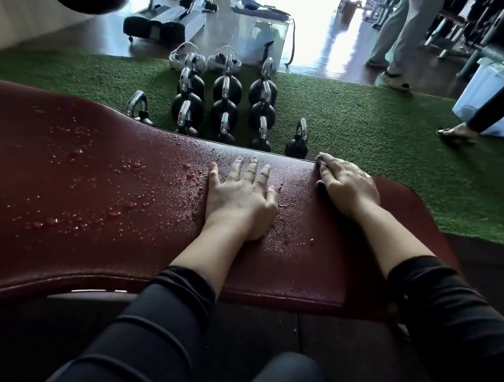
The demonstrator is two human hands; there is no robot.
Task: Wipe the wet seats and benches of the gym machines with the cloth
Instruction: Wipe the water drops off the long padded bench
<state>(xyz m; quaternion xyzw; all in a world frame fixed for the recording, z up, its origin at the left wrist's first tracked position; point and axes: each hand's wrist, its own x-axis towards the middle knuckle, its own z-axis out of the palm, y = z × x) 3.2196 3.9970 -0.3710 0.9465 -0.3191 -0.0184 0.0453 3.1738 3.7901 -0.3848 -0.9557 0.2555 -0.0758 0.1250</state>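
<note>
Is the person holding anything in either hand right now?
The left hand lies flat on the wet bench, holding nothing. The right hand presses on a mostly hidden cloth; the grip cannot be told.

The cloth (321, 168) lies almost wholly hidden under the right hand (348, 186), only dark edges showing. The bench (80, 180) runs off the left edge. A bystander (398, 32) is cut off above the legs.
</note>
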